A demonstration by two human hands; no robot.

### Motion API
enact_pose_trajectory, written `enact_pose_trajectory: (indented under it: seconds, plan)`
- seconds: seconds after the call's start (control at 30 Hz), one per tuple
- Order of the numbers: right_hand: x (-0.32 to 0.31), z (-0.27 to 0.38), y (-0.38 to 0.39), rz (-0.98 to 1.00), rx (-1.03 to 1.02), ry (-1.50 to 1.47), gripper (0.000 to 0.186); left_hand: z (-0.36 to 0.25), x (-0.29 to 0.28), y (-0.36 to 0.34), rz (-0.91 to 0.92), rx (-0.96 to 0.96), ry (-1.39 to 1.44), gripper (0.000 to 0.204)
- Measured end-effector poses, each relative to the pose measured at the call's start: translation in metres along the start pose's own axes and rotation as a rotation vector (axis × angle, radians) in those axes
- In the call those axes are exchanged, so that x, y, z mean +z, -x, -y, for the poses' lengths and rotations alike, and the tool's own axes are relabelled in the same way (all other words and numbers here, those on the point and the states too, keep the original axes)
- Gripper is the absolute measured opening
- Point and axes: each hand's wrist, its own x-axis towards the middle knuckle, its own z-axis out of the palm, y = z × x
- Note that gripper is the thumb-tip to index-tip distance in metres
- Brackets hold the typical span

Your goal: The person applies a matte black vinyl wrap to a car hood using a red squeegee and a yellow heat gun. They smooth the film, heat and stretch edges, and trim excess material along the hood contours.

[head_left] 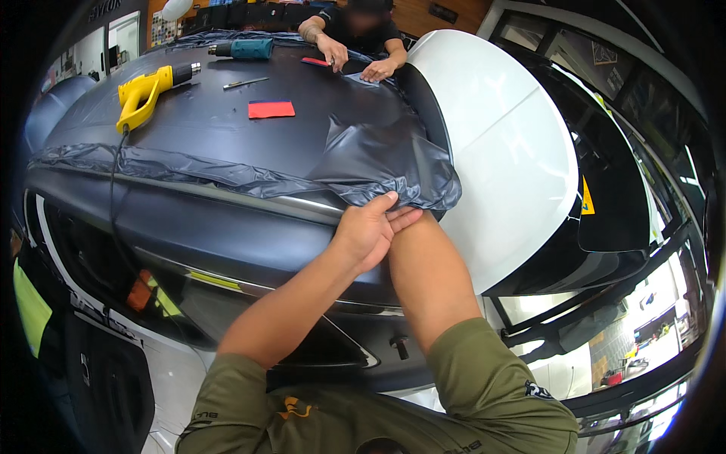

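My left hand [372, 231] is at the loose, crumpled edge of dark satin film [378, 159] on the car roof [204, 91], thumb against the film, fingers loosely curled with their pads showing. My right forearm [431, 280] reaches up beside it and disappears under the film flap, so that hand is hidden. A long strip of wrinkled film [181, 163] runs along the roof's near edge. On the roof lie a yellow heat gun [144, 94] with its cord, a teal heat gun [249, 48], a thin metal tool [245, 83] and a red squeegee [271, 109].
A co-worker [363, 34] leans over the roof's far side, hands on film beside a second red squeegee [314, 61]. A white spoiler [507, 151] and glossy black rear window [620, 189] are at the right. A dark door panel [106, 386] stands at the lower left.
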Motion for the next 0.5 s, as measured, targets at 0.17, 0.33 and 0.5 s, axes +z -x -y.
enact_pose_trajectory:
  seconds: [0.17,0.33,0.5]
  plan:
    - [-0.001,0.001,0.000,0.004,0.018,0.011,0.050,-0.001,0.001,-0.001,0.031,-0.016,0.016,0.020]
    - [-0.004,0.004,0.006,0.018,0.046,0.020,0.050,0.002,0.003,0.001,0.052,0.057,-0.007,0.019]
    - [-0.008,0.003,0.010,0.043,0.086,0.030,0.049,0.005,-0.004,0.001,0.034,0.094,-0.074,0.022]
